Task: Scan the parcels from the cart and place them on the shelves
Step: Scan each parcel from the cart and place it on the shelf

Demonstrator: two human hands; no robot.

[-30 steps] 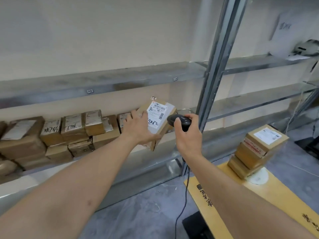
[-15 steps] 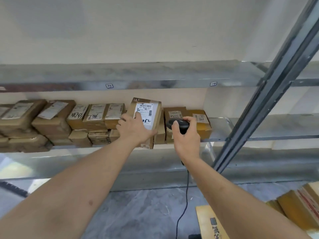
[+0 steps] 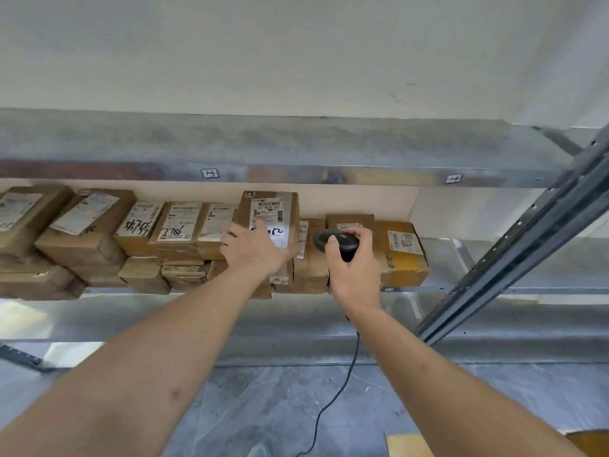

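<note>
While the parcel (image 3: 268, 225) stands upright on the shelf (image 3: 494, 258) at the centre of the frame, its white label facing the camera, the left hand (image 3: 255, 249) holds it from the front lower left, thumb lying up across the label and the other fingers wrapped round the left edge. It sits in a gap in the row, touching a flat-lying box on its left and a narrow box on its right. Just right of it, the right hand (image 3: 352, 258) grips a black corded scanner (image 3: 336, 241), fingers curled over the top of the head; its cable (image 3: 333, 400) hangs toward the floor at the bottom centre.

Judging from this, the parcel is all but placed: what seems left for it is for the left hand to let go and perhaps push it square. The stacked parcels (image 3: 99, 239) running to the left edge of the frame, and two more boxes behind the scanner, suggest much shelving is done. Part of a tan box (image 3: 590, 440) shows at the lower right corner; whether it lies on the cart, and how many parcels remain, cannot be told.
</note>
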